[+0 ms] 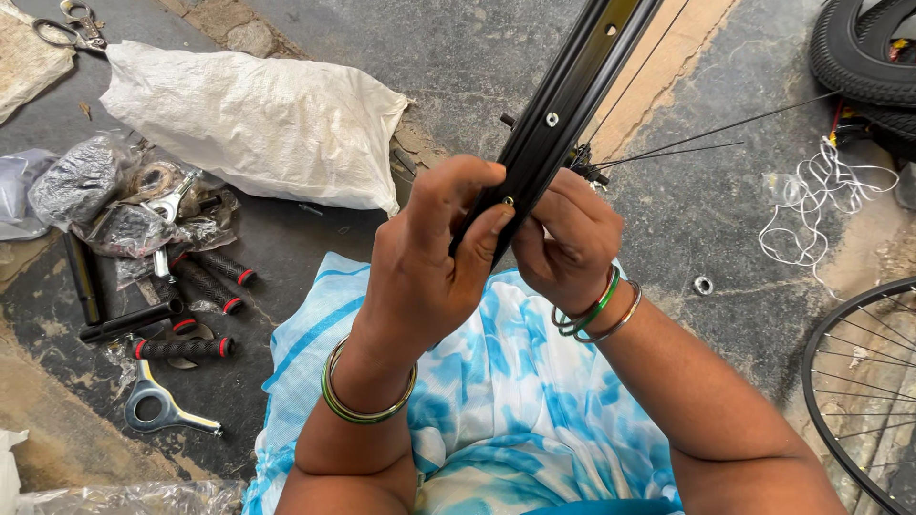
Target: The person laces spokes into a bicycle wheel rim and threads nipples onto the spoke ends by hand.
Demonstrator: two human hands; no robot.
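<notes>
Your left hand (429, 262) grips the black rim (558, 105): thumb and fingers closed around it, thumb tip pressed just beside a small brass nipple (509, 201) seated in a rim hole. Your right hand (568, 243) closes on the same rim from the other side, fingers curled tight against the metal, just touching the left thumb. The rim runs from your hands up and right, out of the top edge, tilted steeply, over your lap in blue-and-white cloth (496, 381). Another nipple (551, 119) sits higher up the rim. Thin spokes (706, 129) fan right from a point just above your right hand.

Bangles: green-gold on the left wrist (367, 405); green, red and silver on the right (596, 310).

Floor, left: white sack (258, 119), well apart from the hands. Scissors (67, 27) in the top-left corner. Below the sack, a scatter of plastic-wrapped parts (86, 186), black grips with red ends (186, 348), a silver bracket (157, 405).

Floor, right: tangle of white cord (821, 210), a small washer (703, 284) lying alone, a spoked wheel (859, 381) at the lower-right edge, black tyres (859, 52) top right.
</notes>
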